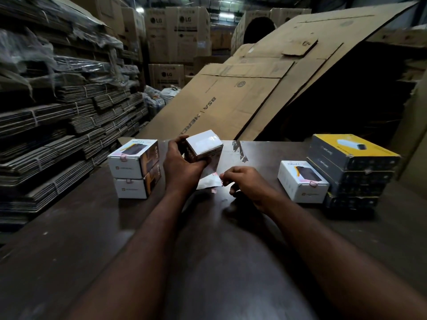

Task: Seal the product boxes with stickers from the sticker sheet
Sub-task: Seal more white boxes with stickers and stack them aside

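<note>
My left hand (181, 163) grips a small white product box (203, 145) and holds it tilted above the dark table (208, 250). Under and behind it lies the white sticker sheet (225, 162). My right hand (246, 182) pinches the sheet's near corner, where a pink sticker (216, 173) shows. Another pink sticker scrap (213, 191) lies loose on the table. Two white boxes (134, 168) are stacked at the left, each with a pink sticker on its flap. A single white box (302, 181) with a pink sticker sits at the right.
A stack of yellow and black boxes (353, 167) stands at the far right. Flattened cardboard sheets (254, 88) lean behind the table. Bundled cardboard stacks (57, 123) fill the left side, and large cartons (180, 33) stand at the back.
</note>
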`<control>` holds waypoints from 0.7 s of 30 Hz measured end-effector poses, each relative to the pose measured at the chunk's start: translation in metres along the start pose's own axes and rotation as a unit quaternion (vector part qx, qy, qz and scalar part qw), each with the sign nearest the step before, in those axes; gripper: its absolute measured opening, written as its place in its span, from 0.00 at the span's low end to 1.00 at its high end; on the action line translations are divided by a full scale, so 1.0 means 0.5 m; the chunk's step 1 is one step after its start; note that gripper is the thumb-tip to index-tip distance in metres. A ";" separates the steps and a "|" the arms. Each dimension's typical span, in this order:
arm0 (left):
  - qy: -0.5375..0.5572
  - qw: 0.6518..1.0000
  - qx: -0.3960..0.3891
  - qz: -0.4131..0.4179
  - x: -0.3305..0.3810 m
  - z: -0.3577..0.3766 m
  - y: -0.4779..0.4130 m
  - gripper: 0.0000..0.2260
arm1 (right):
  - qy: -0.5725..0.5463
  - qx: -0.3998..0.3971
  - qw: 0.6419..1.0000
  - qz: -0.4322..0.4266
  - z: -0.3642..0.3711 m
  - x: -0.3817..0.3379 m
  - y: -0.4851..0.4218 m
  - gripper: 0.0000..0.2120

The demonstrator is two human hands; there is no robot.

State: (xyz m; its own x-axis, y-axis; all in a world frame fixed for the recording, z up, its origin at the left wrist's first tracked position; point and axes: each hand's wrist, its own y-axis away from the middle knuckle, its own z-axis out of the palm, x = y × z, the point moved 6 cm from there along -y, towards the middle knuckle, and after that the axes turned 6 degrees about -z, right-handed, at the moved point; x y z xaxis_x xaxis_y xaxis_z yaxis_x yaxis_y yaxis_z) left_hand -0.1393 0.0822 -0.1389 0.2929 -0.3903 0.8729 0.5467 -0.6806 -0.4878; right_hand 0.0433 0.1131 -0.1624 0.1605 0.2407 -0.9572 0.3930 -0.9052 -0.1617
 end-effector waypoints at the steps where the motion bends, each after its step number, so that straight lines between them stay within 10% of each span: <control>1: 0.000 1.000 0.001 0.000 0.001 -0.001 0.001 0.32 | 0.047 -0.011 0.999 -0.009 0.000 0.002 -0.002 0.04; 21: 0.015 1.000 0.002 -0.012 -0.005 0.000 -0.002 0.32 | 0.433 -0.042 0.886 -0.162 0.028 0.010 -0.009 0.17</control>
State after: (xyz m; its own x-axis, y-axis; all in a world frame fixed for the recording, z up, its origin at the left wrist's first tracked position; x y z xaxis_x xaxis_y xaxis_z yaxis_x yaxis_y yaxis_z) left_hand -0.1405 0.0837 -0.1404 0.2557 -0.3934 0.8831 0.5555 -0.6878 -0.4672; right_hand 0.0296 0.1133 -0.1700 0.6468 0.6941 -0.3159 0.6048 -0.7192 -0.3419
